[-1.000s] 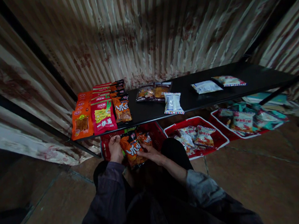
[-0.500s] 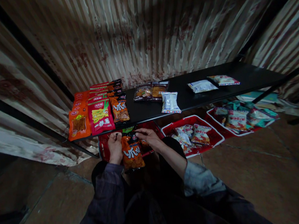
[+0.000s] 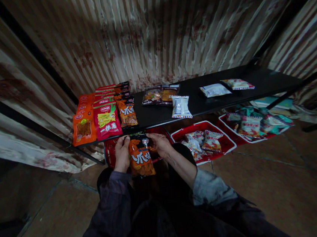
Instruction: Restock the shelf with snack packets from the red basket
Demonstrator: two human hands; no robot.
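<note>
Between my two hands hangs an orange and black snack bag [image 3: 141, 158], upright with its printed front towards me. My left hand [image 3: 122, 154] pinches its upper left edge. The upper right edge is in the fingers of my right hand [image 3: 160, 144]. Behind the bag, partly hidden, is a red basket [image 3: 109, 153] below the shelf. Just above my hands, a matching orange and black bag [image 3: 128, 113] lies at the front of a row on the black shelf [image 3: 155, 117]. Pink-red packets [image 3: 107, 120] and orange packets [image 3: 83, 129] lie in rows to its left.
On the shelf lie brown packets [image 3: 160, 95], a small white packet [image 3: 181, 106] and two more packets [image 3: 214, 90] farther right. Under it stand a red basket of snack bags [image 3: 232, 149] and another with teal packets [image 3: 265, 137]. Black shelf posts [image 3: 34, 124] rise at the left.
The held bag has come up slightly and looks flatter and wider. My right hand has shifted down to its upper right edge. The shelf items stay in place.
</note>
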